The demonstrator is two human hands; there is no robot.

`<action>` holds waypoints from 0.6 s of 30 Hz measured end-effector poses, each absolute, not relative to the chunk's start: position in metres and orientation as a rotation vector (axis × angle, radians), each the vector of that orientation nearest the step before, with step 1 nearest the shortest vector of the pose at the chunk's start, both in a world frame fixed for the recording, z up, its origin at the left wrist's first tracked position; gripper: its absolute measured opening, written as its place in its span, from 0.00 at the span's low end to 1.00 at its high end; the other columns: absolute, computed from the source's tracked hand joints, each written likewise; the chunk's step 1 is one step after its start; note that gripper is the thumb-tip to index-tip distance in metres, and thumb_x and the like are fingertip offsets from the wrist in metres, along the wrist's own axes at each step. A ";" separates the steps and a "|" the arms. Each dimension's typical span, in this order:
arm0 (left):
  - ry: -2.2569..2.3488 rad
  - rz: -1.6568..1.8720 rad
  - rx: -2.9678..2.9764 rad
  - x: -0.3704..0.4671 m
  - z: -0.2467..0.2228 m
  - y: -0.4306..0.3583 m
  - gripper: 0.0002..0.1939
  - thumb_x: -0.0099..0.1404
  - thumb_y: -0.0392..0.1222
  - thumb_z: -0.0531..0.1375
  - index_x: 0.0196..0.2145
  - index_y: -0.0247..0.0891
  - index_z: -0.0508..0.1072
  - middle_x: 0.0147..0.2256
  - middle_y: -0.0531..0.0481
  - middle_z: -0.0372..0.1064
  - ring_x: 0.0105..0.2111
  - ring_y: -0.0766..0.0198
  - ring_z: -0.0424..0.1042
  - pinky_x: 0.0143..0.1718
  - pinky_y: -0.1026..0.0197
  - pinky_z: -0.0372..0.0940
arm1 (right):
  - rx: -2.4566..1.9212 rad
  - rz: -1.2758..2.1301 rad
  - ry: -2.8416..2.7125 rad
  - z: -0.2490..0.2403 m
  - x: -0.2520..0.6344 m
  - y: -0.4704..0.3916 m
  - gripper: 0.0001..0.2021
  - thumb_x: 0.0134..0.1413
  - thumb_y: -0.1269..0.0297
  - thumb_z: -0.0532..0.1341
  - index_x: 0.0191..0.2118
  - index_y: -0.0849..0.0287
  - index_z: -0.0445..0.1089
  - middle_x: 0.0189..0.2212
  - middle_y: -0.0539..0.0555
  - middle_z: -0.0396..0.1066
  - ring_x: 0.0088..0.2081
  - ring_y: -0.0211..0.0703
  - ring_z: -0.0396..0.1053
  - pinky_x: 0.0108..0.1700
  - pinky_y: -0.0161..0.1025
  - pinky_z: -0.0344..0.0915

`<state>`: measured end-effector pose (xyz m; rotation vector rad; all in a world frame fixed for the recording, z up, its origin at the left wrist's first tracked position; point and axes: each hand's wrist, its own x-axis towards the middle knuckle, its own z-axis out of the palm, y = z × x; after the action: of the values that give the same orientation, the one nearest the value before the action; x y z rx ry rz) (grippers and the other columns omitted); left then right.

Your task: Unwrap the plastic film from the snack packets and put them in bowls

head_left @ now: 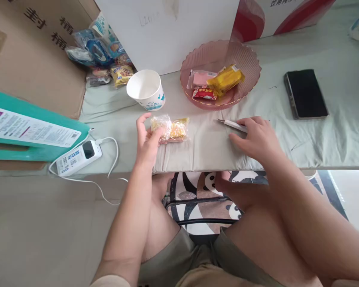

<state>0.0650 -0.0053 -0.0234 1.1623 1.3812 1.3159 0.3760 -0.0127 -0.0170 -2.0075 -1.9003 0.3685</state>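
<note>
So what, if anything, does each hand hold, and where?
Left hand: wrapped snacks, by the left end. Right hand: over rear of a slim white tool; grip unclear.

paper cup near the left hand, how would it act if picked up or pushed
The paper cup is probably light, since its wall looks thin and no contents show inside. It may tip when pushed, being wider at the rim than the base. Its papery side would likely dent under a firm squeeze.

Pen (233, 125) — rear end hidden by right fingers (249, 124), cardboard box (48, 75) cut off
</note>
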 end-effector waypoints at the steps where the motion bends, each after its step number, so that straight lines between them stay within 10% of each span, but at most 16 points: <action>1: 1.394 1.327 1.195 0.065 -0.025 -0.003 0.27 0.61 0.57 0.68 0.53 0.51 0.65 0.33 0.54 0.67 0.28 0.67 0.71 0.27 0.66 0.69 | -2.010 0.370 -1.939 -0.019 0.380 -0.011 0.16 0.53 0.60 0.61 0.47 0.59 0.74 0.47 0.66 0.72 0.49 0.65 0.69 0.51 0.57 0.64; 18: 1.113 1.138 1.895 0.077 -0.030 -0.005 0.35 0.65 0.54 0.64 0.67 0.48 0.63 0.59 0.45 0.71 0.56 0.51 0.74 0.61 0.50 0.68 | -1.440 1.103 -1.792 0.024 0.314 -0.035 0.18 0.62 0.45 0.58 0.39 0.57 0.71 0.20 0.47 0.61 0.22 0.37 0.59 0.25 0.37 0.56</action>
<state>0.0771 -0.0046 -0.0301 1.8953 1.1135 1.1380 0.3137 -0.0350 0.0236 -1.4395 -1.7917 1.1026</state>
